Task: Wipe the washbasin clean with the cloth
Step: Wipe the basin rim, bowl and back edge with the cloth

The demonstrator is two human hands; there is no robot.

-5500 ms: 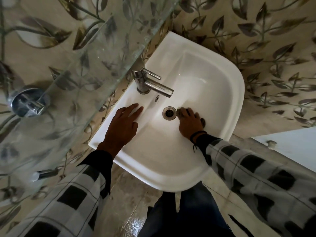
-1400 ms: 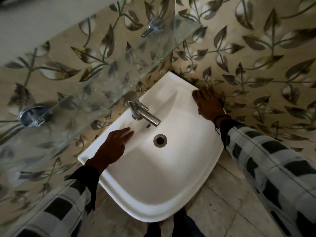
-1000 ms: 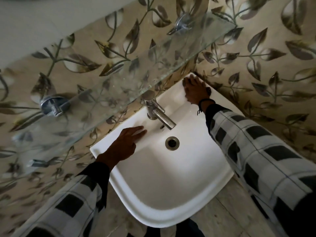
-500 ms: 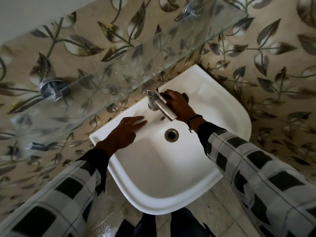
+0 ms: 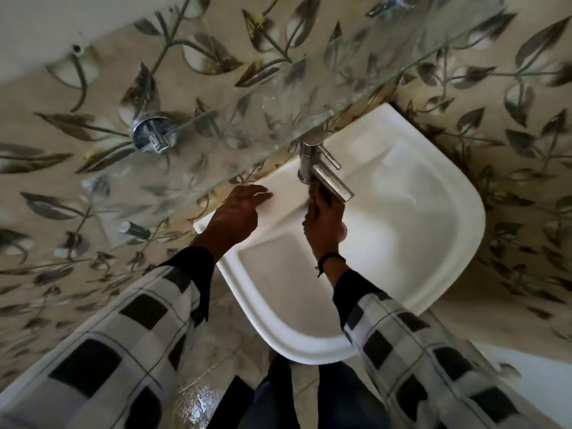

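Washbasin (image 5: pixel 309 345) sits centre-right of frame | right grip (image 5: pixel 325 222) curls round dark cloth (image 5: pixel 316 191) under tap (image 5: pixel 328 178) | left grip (image 5: pixel 236 212) rests open on back ledge | best: short firm strokes around the tap base, likely.

one washbasin (image 5: pixel 448 243), one tap (image 5: pixel 329 182), two hands: left hand (image 5: pixel 235 215), right hand (image 5: pixel 323 222)

Beige leaf-pattern wall tiles (image 5: pixel 510 88) on both walls, plain white band (image 5: pixel 46 29) top-left. Glass shelf (image 5: pixel 247 119) on chrome bracket (image 5: pixel 151 134). Pale tiled floor (image 5: pixel 235 335), shiny patch, possibly wet. Light dim.
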